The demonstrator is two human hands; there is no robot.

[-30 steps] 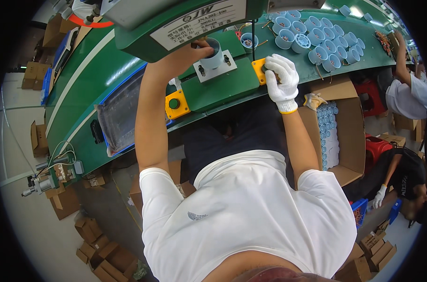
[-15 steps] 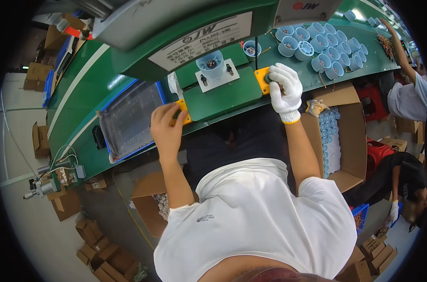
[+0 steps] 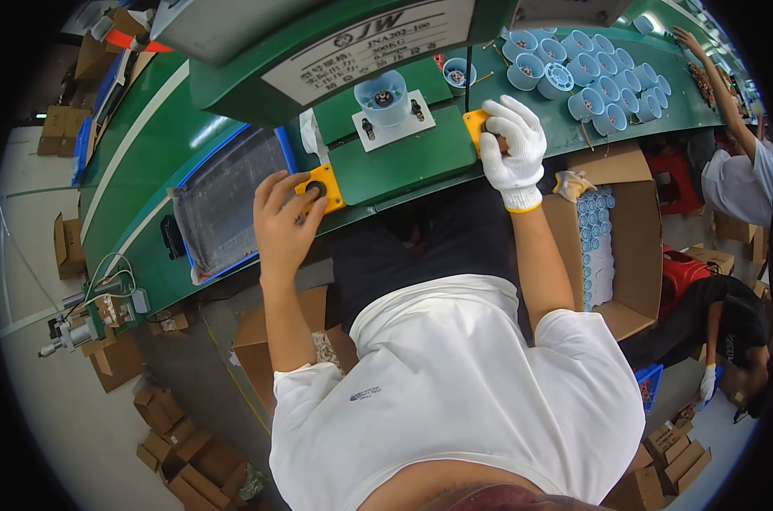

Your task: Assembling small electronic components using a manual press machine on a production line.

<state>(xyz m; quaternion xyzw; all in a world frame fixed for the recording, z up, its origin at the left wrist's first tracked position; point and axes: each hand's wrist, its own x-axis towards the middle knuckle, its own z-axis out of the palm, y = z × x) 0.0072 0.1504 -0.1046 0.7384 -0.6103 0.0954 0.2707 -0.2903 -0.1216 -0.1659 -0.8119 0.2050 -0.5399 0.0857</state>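
A light blue plastic cup [image 3: 381,100], with a small metal part visible inside, sits on the white fixture plate [image 3: 395,128] under the green press head [image 3: 259,60]. My bare left hand [image 3: 286,213] is at the left yellow button box [image 3: 334,189]. Its fingers are bent and apart, with fingertips beside the round dark button [image 3: 316,188]. My right hand [image 3: 516,146], in a white knit glove, is over the right yellow button box [image 3: 474,125], fingers curved and spread. The glove hides most of that box's button. Neither hand shows anything held.
Several blue cups [image 3: 584,68] stand on the green bench at the right, and a single cup [image 3: 458,75] is behind the press. A blue-rimmed tray [image 3: 233,200] lies to the left. An open carton [image 3: 633,247] of blue cups stands at the right. Co-workers are farther right.
My left hand has drawn slightly left, so the dark button now shows. My right hand stays at its box, its fingers slightly shifted. The view has shifted a little.
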